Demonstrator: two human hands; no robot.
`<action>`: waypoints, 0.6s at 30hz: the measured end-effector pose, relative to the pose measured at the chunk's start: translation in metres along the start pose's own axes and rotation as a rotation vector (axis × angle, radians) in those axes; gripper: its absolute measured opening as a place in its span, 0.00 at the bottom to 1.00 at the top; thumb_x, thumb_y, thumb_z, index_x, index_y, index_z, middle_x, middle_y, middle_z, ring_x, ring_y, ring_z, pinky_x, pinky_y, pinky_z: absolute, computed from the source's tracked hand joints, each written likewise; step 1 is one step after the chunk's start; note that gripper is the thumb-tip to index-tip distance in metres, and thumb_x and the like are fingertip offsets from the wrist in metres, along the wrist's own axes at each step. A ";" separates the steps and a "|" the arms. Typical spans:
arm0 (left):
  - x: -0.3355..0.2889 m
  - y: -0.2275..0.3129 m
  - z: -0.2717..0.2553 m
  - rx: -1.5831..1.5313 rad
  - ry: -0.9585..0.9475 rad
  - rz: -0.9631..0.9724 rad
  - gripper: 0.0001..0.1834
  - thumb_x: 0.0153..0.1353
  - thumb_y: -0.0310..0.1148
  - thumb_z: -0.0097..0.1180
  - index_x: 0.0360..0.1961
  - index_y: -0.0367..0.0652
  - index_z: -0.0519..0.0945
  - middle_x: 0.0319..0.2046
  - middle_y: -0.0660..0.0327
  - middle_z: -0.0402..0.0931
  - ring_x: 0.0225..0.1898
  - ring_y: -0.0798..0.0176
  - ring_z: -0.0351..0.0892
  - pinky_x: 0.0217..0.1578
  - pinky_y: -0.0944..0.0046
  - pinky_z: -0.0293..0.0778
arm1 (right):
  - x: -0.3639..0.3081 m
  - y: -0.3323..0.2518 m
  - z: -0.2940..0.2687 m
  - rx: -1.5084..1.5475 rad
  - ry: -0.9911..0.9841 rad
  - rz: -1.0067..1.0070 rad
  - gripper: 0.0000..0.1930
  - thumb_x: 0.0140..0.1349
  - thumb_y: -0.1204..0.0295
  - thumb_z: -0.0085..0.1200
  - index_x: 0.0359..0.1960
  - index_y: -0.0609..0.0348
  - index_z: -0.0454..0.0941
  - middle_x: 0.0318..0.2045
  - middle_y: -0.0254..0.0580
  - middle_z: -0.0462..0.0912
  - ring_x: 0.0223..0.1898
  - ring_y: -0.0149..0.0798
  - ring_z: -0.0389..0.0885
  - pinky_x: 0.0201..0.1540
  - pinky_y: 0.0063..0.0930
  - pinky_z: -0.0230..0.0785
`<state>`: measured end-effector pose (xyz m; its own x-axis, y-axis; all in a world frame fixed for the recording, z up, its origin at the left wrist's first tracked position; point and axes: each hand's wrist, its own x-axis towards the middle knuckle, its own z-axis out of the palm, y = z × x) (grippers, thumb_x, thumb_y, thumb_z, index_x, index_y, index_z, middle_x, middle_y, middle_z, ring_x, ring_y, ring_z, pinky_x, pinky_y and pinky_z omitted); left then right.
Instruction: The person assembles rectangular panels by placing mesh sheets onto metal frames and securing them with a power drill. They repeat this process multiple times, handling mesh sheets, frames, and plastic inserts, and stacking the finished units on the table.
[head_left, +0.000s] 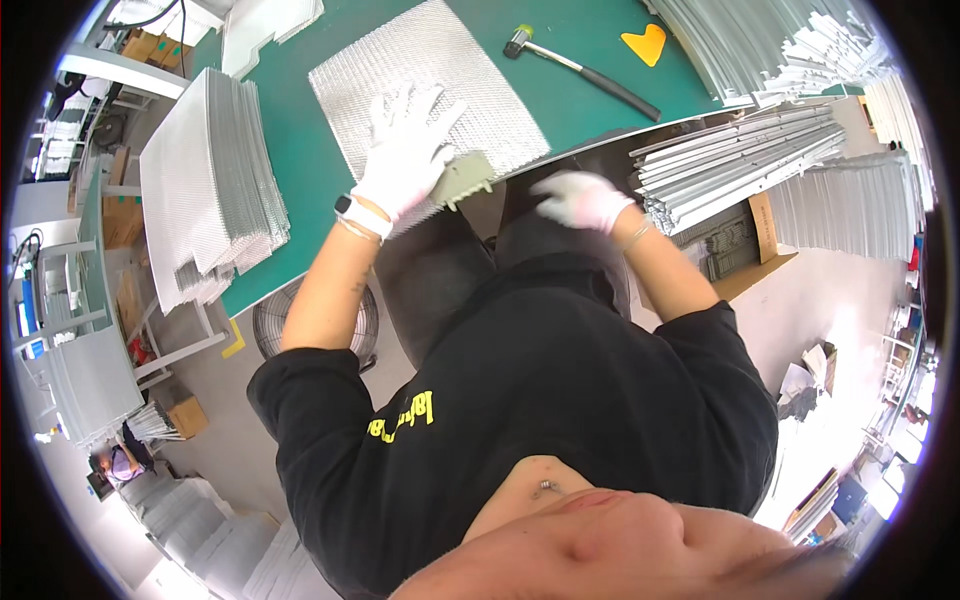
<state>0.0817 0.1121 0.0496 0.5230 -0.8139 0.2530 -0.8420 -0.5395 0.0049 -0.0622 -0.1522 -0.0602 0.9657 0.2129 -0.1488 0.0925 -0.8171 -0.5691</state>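
Note:
My left hand (405, 150), in a white glove, lies flat with spread fingers on a silvery mesh-textured sheet (450, 70). The sheet rests on the green tabletop (290, 120) and reaches its near edge. Beside my left thumb, a small grey-green plate with short tabs (464, 180) lies at the sheet's near edge. My right hand (582, 200), also gloved, is off the table edge above my lap, a little blurred. Its fingers stretch to the left and nothing shows in them. Farther back lies a hammer (590, 75) with a black handle.
A stack of mesh sheets (200, 170) stands at the table's left. To the right are a yellow heart-shaped piece (645, 44), bundled metal strips (740, 160) and more stacked panels (850, 205). A cardboard box (765, 270) sits below them. A round fan (310, 315) stands under the table.

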 end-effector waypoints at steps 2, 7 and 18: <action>-0.007 0.016 -0.014 -0.053 0.134 -0.104 0.31 0.58 0.32 0.59 0.65 0.51 0.73 0.64 0.50 0.66 0.71 0.36 0.55 0.69 0.32 0.45 | -0.020 0.048 -0.029 -0.449 0.010 0.422 0.13 0.61 0.70 0.49 0.42 0.52 0.85 0.43 0.50 0.84 0.47 0.53 0.83 0.50 0.43 0.76; -0.047 0.090 -0.020 -0.585 0.076 0.245 0.21 0.48 0.31 0.62 0.47 0.44 0.79 0.51 0.54 0.75 0.58 0.44 0.71 0.59 0.42 0.67 | -0.079 0.147 -0.045 -0.558 0.006 0.248 0.07 0.56 0.70 0.57 0.34 0.46 0.85 0.39 0.41 0.83 0.43 0.50 0.83 0.46 0.43 0.75; -0.059 0.134 0.092 -1.171 -0.255 -0.106 0.21 0.66 0.39 0.53 0.55 0.39 0.78 0.55 0.48 0.76 0.59 0.49 0.74 0.62 0.56 0.69 | -0.048 -0.083 -0.085 -0.327 0.221 -0.444 0.06 0.53 0.68 0.56 0.30 0.50 0.84 0.26 0.40 0.83 0.32 0.46 0.84 0.36 0.40 0.76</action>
<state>-0.0502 0.0681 -0.0541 0.4966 -0.8680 0.0005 -0.3336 -0.1903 0.9233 -0.0960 -0.1402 0.0633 0.8421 0.4838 0.2382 0.5349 -0.8057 -0.2544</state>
